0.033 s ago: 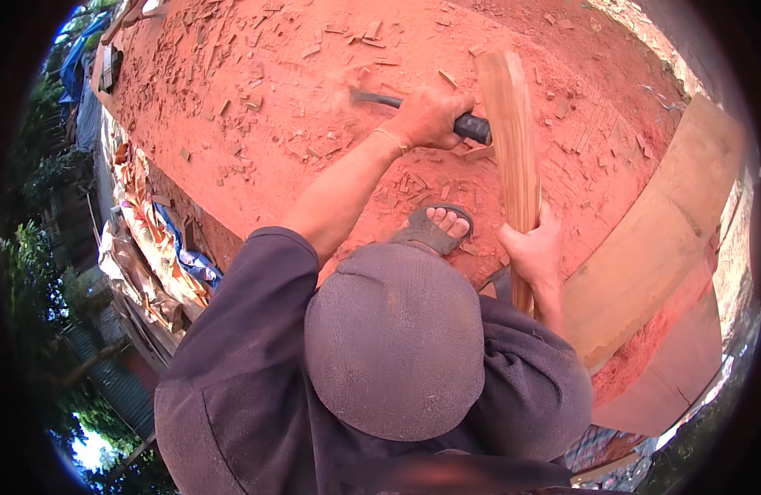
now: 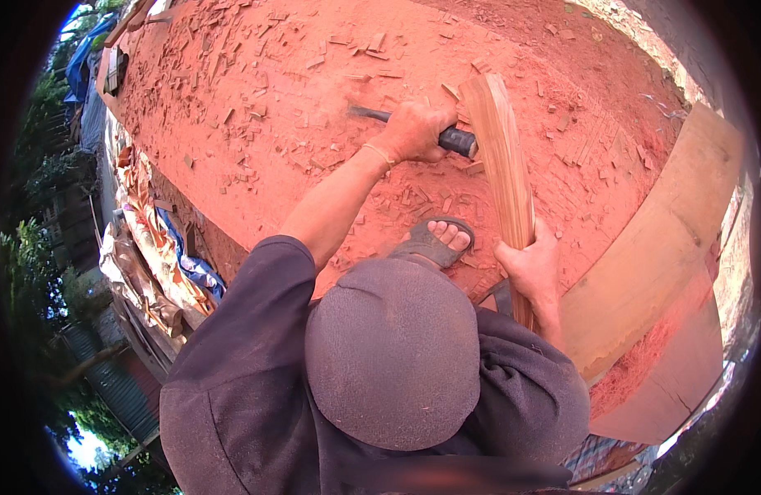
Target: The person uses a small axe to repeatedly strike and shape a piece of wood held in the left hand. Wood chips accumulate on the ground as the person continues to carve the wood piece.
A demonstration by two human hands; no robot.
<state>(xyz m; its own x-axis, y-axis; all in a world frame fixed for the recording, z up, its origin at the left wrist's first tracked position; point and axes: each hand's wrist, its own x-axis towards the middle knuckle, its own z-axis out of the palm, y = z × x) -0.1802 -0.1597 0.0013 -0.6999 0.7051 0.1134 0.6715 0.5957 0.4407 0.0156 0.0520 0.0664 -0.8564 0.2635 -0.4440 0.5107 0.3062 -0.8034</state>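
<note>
A long, slightly curved piece of striped brown wood (image 2: 506,169) stands tilted, its far end leaning left. My right hand (image 2: 533,260) is closed round its near part, thumb on the left side. My left hand (image 2: 417,132) grips a tool with a black handle (image 2: 456,141), whose butt end is close to the wood's left side. A thin dark blade (image 2: 366,112) extends left from that fist; its blurred tip hides its exact kind. Between and below my hands is a sandalled foot (image 2: 442,239). The wood's lower end is hidden behind my right forearm and sleeve.
Reddish sawdust (image 2: 298,99) covers the ground, strewn with wood chips (image 2: 256,111). A broad, curved brown board (image 2: 657,239) lies at the right, with another flat panel (image 2: 669,400) nearer. Crumpled sheeting (image 2: 149,256) lines the left edge. A rounded dark cloth shape (image 2: 393,355) blocks the lower middle.
My left hand and the tool have shifted slightly left. The wood's far end has tipped a little left, still in my right hand. The whole view has moved slightly.
</note>
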